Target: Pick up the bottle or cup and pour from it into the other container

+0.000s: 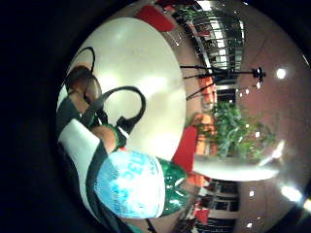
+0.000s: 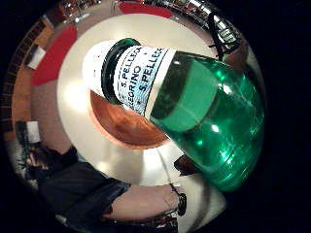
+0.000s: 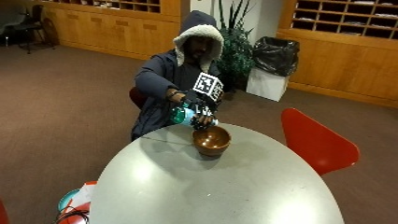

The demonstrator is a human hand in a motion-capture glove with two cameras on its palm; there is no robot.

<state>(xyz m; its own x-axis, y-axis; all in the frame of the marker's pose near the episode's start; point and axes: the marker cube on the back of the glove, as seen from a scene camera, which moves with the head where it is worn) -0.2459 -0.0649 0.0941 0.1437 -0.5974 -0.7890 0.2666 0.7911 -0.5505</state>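
— What have your fingers got?

— Your gloved right hand (image 3: 198, 108) is wrapped round the green bottle (image 3: 185, 115); its fingers are curled about the body. The bottle lies tipped on its side in the air, neck end towards the brown bowl (image 3: 211, 141).

— And where is the mouth?

— In the thumb-side view the bottle (image 2: 194, 104) has its labelled neck over the bowl (image 2: 127, 127), which stands on the round white table (image 3: 236, 186) near your edge. I cannot see any liquid falling.

— So which step is this?

— The pour itself, I judge, at or near its start. Next you need to tilt the neck lower while keeping it above the bowl's middle, slowly, so nothing runs over the rim onto the table.
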